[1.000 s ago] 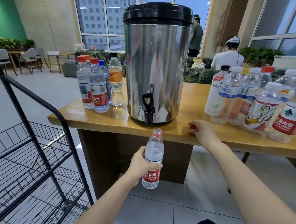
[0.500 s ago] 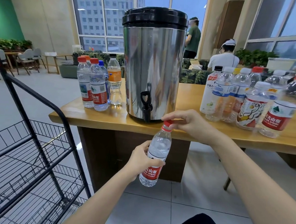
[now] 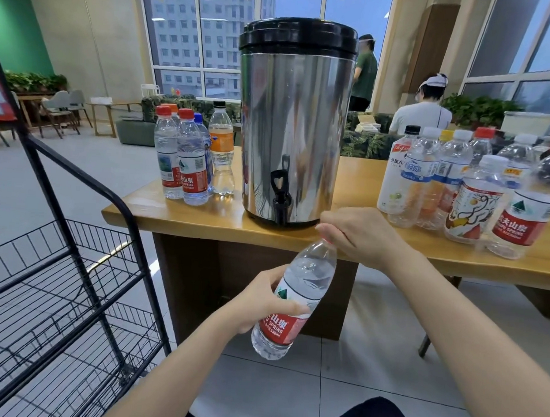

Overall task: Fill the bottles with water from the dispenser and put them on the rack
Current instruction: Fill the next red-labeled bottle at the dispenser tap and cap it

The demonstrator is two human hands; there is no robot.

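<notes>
The left hand wraps round the middle of a clear bottle, thumb across the white band just above its red label. The bottle sits in mid-air, tilted with its neck up and to the right, below the front edge of the tabletop and a little right of the tap. Up top, the right hand has its fingers curled over the red cap, pinching it at the bottle's mouth. Only a sliver of red shows, so whether the cap is seated fully I cannot say.

Behind the hands stands the steel dispenser, black lid on, near the tabletop's front edge, its tap pointing down over that edge. To its left stands a tight cluster of capped bottles. To its right stands a bigger crowd of mixed bottles, upright and closely packed. The black wire rack stands on the floor at the left, just beside the tabletop's corner.
</notes>
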